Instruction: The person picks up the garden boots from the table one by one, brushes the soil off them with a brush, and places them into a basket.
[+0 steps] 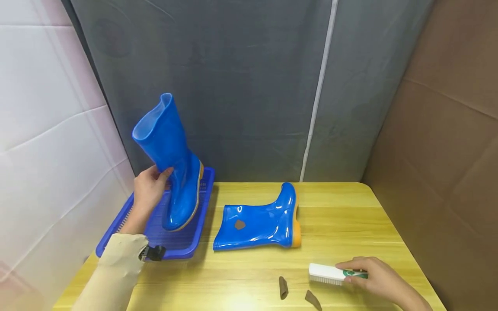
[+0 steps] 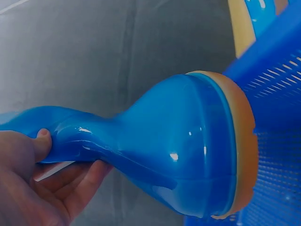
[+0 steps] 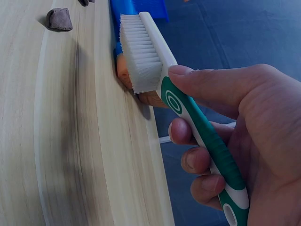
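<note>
Boot (image 1: 171, 160) gripped by left hand (image 1: 149, 190) fingers over tray (image 1: 183, 246); right hand (image 1: 373, 276) fingers curled round brush (image 1: 330, 274).

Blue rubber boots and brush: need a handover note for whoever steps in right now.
Left hand grips the glossy blue rubber boot with tan sole by its shaft, tilted toe-down above the blue perforated plastic tray.
Right hand holds the white scrub brush with green handle, bristles down on the yellow wooden table.
Second blue boot lies on its side, a brown smudge on its shaft; two brown lumps lie nearby.
Done: one boot lifted. Left: the smudge is still on the second boot.
</note>
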{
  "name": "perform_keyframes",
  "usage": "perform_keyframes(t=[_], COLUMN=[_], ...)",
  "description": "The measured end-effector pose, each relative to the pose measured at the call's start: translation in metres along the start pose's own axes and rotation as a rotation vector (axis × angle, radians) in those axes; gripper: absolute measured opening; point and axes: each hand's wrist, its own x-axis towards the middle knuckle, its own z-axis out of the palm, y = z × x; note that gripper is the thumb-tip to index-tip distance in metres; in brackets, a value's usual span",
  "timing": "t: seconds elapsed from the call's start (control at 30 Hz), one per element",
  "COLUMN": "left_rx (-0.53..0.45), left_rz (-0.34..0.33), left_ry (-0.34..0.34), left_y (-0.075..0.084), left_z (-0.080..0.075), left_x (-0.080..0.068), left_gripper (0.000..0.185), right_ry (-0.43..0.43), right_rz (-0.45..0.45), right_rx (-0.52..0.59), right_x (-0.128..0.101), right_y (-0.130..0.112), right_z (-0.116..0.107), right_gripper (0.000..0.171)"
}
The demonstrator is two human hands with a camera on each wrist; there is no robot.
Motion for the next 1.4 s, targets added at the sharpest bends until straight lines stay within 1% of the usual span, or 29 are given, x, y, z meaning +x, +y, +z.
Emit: perform_keyframes(t=[0.17,0.27,0.43,0.67,0.83,0.97,1.1,1.2,1.33,1.4], left_rx=[0.036,0.060,0.096,0.123,0.150,0.184,0.224,0.241,0.256,0.263], left_rz=[-0.005,-0.021,-0.021,-0.037,-0.021,0.014,0.042,0.030,-0.015,-0.026], left_ry=[-0.016,-0.030,-0.065,-0.111,-0.132,-0.146,-0.155,-0.178,-0.216,-0.227], left_y=[-0.015,-0.023,-0.030,-0.039,-0.046,-0.052,-0.054,-0.056,-0.059,-0.059], left_z=[0.013,0.020,0.036,0.052,0.059,0.064,0.069,0.073,0.076,0.077], left_x=[0.002,0.002,0.005,0.007,0.007,0.008,0.009,0.008,0.005,0.003], left_gripper=[0.050,0.047,0.044,0.041,0.036,0.031,0.031,0.032,0.035,0.036], right_ry=[0.001,0.002,-0.001,0.037,0.041,0.047,0.044,0.045,0.036,0.029], right_rz=[-0.009,-0.014,-0.005,-0.036,-0.030,-0.032,-0.028,-0.025,-0.020,-0.014], right_rx=[-0.007,-0.010,-0.005,-0.040,-0.040,-0.043,-0.035,-0.034,-0.033,-0.029], right_x=[0.002,0.003,0.002,0.003,0.003,0.004,0.005,0.005,0.004,0.004], right_y=[0.001,0.001,0.001,-0.001,-0.002,-0.002,-0.002,-0.002,-0.001,-0.001], right_z=[0.000,0.002,0.003,0.006,0.006,0.008,0.009,0.010,0.010,0.011], right_gripper=[0.040,0.040,0.039,0.035,0.035,0.035,0.035,0.035,0.035,0.036])
